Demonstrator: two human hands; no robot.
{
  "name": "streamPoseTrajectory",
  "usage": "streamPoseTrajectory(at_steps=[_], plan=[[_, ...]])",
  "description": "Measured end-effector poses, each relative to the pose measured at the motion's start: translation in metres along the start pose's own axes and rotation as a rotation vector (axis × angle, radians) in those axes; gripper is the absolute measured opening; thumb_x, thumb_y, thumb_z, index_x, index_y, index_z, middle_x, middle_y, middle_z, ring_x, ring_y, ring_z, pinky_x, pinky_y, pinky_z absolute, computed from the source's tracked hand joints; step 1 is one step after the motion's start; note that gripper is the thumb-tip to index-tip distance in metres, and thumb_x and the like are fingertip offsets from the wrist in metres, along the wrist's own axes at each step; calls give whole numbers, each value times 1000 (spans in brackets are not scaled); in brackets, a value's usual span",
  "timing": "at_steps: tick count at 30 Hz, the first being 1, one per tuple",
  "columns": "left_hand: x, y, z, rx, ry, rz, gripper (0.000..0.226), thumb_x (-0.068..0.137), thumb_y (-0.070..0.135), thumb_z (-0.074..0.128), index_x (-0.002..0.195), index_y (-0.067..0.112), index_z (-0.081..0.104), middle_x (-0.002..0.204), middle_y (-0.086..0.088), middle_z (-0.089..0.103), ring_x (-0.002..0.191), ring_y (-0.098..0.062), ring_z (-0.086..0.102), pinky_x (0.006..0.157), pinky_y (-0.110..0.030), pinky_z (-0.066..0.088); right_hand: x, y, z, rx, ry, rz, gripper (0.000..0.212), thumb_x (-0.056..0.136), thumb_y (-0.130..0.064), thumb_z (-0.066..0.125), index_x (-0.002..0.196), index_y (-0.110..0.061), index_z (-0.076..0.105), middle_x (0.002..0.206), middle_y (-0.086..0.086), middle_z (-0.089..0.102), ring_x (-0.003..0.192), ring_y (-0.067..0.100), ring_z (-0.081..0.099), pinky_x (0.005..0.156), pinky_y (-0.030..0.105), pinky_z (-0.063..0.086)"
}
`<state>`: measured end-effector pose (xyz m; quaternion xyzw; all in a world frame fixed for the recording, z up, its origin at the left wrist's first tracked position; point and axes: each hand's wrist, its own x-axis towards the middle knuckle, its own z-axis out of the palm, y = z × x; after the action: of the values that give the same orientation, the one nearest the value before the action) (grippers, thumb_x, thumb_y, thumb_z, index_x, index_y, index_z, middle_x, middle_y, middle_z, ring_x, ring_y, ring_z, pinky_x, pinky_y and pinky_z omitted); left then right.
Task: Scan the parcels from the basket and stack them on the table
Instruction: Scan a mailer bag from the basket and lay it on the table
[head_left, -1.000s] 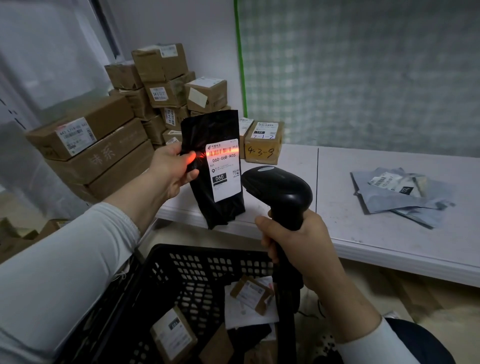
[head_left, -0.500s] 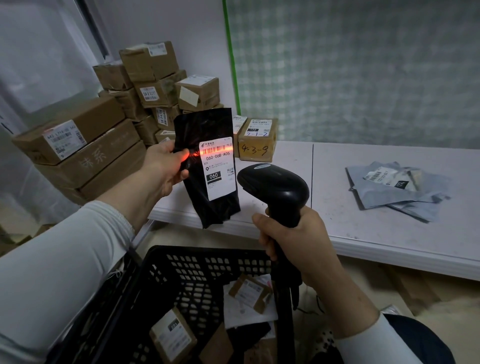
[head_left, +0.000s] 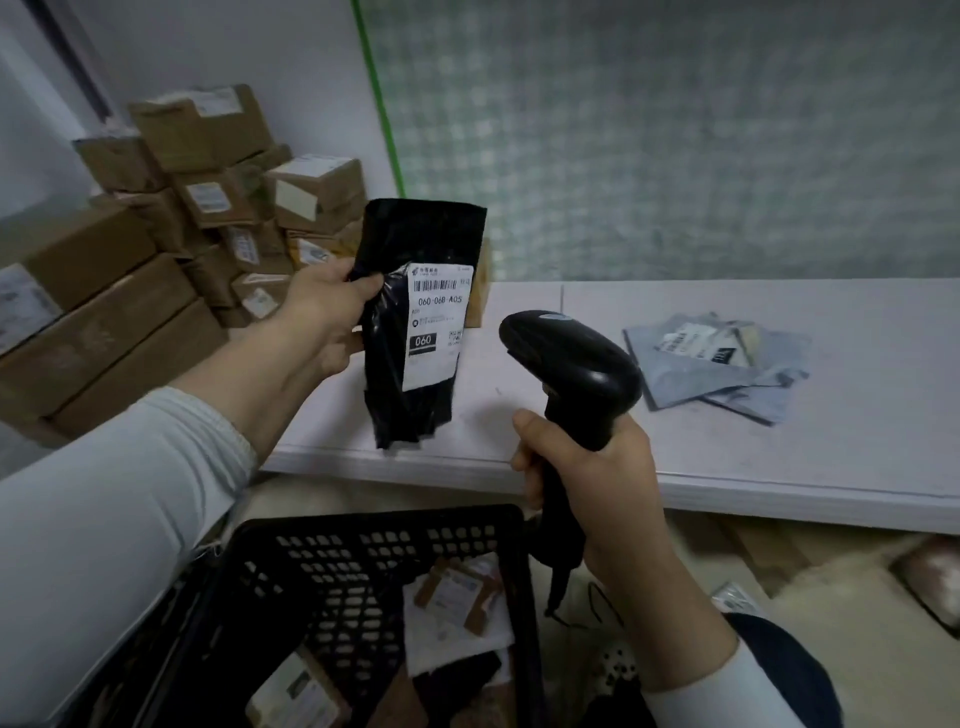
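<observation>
While the black parcel (head_left: 422, 236) is held up over the front part of the table (head_left: 779, 467), its left side is pinched by the left hand (head_left: 324, 306), and the thumb is curled over the front of it. The parcel is held upright. A white label (head_left: 435, 325) with a barcode and the marks 060-06B-A05 is seen on its front. The black scanner (head_left: 571, 358) is gripped by the right hand (head_left: 587, 483), and its handle is wrapped tight by the fingers. The scanner's head is pointed toward the parcel from just to the right, and the two are not touching. A black basket (head_left: 374, 540) is seen low down, below the table edge. Small brown parcels (head_left: 457, 592) with white labels are seen lying in it. Some flat grey bags (head_left: 727, 364) are piled on the table to the right, well apart from the held parcel. Many brown boxes (head_left: 208, 171) are stacked at the left, by the wall. White sleeves are worn on both arms.
</observation>
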<state>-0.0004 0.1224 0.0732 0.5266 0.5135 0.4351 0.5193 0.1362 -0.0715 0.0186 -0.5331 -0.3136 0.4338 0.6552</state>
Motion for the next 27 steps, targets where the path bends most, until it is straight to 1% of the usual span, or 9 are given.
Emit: streamPoseTrajectory(at_steps=[5, 7, 9, 12, 16, 18, 21, 25, 27], plan=[[13, 7, 102, -348, -225, -256, 20, 102, 10, 39, 91, 15, 55, 65, -2, 69, 54, -14, 66, 47, -35, 55, -1, -6, -42, 147, 189, -69, 11, 83, -5, 67, 78, -9, 58, 55, 9, 58, 45, 18, 48, 43, 27, 42], [11, 11, 147, -458, -282, -360, 23, 103, 13, 37, 89, 9, 55, 80, -7, 71, 77, -18, 71, 65, -36, 57, 0, -5, -59, 167, 252, -90, 13, 83, -4, 67, 74, -9, 59, 55, 11, 57, 45, 20, 47, 45, 28, 41], [4, 13, 187, -567, -301, -429, 28, 104, 12, 32, 104, 4, 58, 116, -10, 64, 117, -23, 59, 96, -41, 44, 1, -4, -74, 174, 302, -100, 20, 82, -4, 68, 67, -16, 63, 53, 11, 57, 44, 21, 47, 45, 28, 41], [-7, -2, 223, -618, -311, -508, 39, 106, 14, 23, 133, -1, 48, 137, -16, 51, 131, -30, 45, 108, -48, 28, 3, -4, -87, 170, 331, -109, 22, 82, -3, 68, 66, -19, 63, 53, 11, 57, 43, 22, 46, 44, 27, 40], [-9, -44, 207, -514, -354, -608, 33, 105, 19, 30, 98, -4, 52, 102, -24, 58, 105, -30, 60, 90, -34, 46, 6, 7, -88, 137, 290, -54, 13, 82, -3, 68, 79, -12, 59, 54, 11, 56, 44, 21, 47, 46, 29, 39], [-3, -69, 173, -451, -304, -609, 29, 103, 17, 35, 83, -1, 45, 99, -21, 54, 94, -29, 58, 81, -33, 48, 6, 16, -78, 87, 218, -2, 12, 82, -3, 68, 82, -12, 60, 56, 11, 56, 45, 20, 49, 47, 31, 40], [-3, -104, 100, -484, -232, -610, 26, 101, 7, 34, 114, -4, 53, 127, -18, 56, 116, -30, 57, 91, -37, 50, 5, 30, -49, -15, 17, 97, 10, 83, -2, 66, 83, -10, 59, 55, 10, 56, 42, 20, 47, 45, 31, 40], [-28, -141, -4, -498, -77, -612, 33, 95, -7, 31, 117, 2, 54, 70, -8, 67, 58, -18, 66, 53, -26, 56, 4, 64, -1, -214, -255, 236, 9, 83, -6, 69, 87, -9, 61, 54, 7, 62, 39, 17, 49, 44, 28, 42], [-42, -165, -49, -449, 27, -641, 42, 91, -13, 25, 114, 3, 56, 73, -6, 68, 70, -18, 64, 57, -23, 57, 3, 86, 23, -304, -341, 320, 10, 81, -8, 72, 84, -8, 62, 52, 6, 63, 37, 15, 50, 43, 28, 44]])
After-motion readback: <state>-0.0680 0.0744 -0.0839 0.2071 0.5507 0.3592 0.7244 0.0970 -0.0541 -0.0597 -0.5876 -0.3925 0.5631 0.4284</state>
